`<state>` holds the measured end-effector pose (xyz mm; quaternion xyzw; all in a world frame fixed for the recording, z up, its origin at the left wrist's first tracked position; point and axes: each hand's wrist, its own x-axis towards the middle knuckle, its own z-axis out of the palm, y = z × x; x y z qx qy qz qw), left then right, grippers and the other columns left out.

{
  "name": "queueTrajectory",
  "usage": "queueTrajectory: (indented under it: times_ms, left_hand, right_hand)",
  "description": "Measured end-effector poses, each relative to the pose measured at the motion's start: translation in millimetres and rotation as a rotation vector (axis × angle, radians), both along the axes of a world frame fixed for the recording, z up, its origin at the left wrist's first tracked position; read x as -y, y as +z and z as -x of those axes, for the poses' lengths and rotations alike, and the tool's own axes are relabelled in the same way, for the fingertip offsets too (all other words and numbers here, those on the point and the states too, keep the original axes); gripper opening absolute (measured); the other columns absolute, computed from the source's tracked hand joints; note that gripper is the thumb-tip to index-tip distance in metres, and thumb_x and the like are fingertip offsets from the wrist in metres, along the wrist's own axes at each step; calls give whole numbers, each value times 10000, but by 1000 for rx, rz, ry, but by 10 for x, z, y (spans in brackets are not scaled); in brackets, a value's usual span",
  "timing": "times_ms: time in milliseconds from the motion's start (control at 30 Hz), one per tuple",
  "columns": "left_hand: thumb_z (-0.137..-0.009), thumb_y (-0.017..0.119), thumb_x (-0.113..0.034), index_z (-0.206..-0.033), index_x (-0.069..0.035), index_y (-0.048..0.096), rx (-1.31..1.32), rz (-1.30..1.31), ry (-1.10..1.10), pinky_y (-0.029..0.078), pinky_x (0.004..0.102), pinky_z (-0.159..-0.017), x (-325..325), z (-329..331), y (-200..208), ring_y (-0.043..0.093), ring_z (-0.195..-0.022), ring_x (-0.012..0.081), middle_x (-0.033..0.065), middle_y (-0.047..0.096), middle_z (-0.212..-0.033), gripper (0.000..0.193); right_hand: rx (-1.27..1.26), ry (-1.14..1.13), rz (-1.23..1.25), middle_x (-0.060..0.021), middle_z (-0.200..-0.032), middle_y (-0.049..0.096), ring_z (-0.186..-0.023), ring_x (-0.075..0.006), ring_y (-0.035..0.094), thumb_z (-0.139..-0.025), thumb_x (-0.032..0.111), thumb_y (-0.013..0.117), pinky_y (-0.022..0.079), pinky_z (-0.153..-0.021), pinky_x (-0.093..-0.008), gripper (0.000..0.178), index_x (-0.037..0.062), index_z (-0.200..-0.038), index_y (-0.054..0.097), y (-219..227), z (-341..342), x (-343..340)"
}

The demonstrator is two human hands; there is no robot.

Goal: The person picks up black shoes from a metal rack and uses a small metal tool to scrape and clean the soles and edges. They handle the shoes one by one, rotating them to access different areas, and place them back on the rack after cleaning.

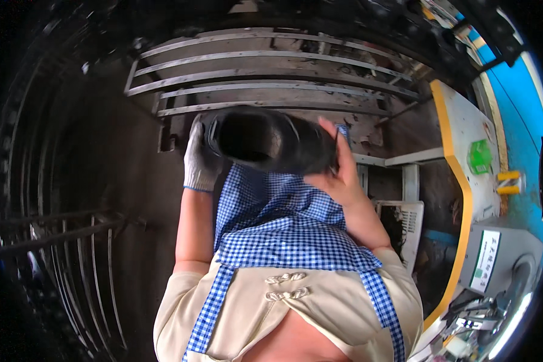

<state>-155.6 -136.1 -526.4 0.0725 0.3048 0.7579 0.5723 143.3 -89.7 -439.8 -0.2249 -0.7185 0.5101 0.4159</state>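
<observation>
A black boot (298, 142) lies crosswise in front of my body, its dark opening turned up toward the left. My left hand (201, 160), in a white knitted glove, grips the boot at the opening end; most of its fingers are hidden behind the boot. Bare, my right hand (344, 166) wraps round the other end, fingers on the far side and thumb on the near side. That end is slightly blurred. Below the boot hangs my blue-and-white checked apron (295, 241).
Ahead is a metal-bar rack (271, 75); another barred rack (87, 265) stands at lower left. On the right are a yellow-edged workbench (458, 114) with a green object (479, 157), a grey machine (507, 244), and a white plastic crate (411, 232) beneath.
</observation>
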Motion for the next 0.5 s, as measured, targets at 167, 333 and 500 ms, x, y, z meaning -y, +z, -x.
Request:
queueTrajectory:
  times_ms: [167,333,500]
  left_hand:
    - [-1030,454,-433,-1295,-116,546,-60,265,-393,480,276,-539,292,-494,98,639,-822,173,64,666,-1112,423]
    - [-1041,430,-408,-1199,-134,569,4,357,-506,434,287,-454,435,-770,7,580,-575,173,59,658,-865,345]
    - [-1039,439,-397,-1212,-130,574,59,242,-468,479,299,-513,393,-475,-303,630,-706,188,76,668,-970,346]
  right_hand:
    - [-7,-155,35,-165,-1346,488,-1262,-264,526,-690,235,924,478,-1034,-376,1059,-6,-1489,273,260,122,-168]
    - [-62,-175,95,-161,-1302,512,-1141,-248,599,-688,239,926,538,-949,-359,1006,-2,-1434,296,243,161,-225]
    - [279,-220,-28,-197,-1218,623,-1097,-323,668,-662,397,924,555,-914,-402,1018,49,-1425,347,415,-59,-227]
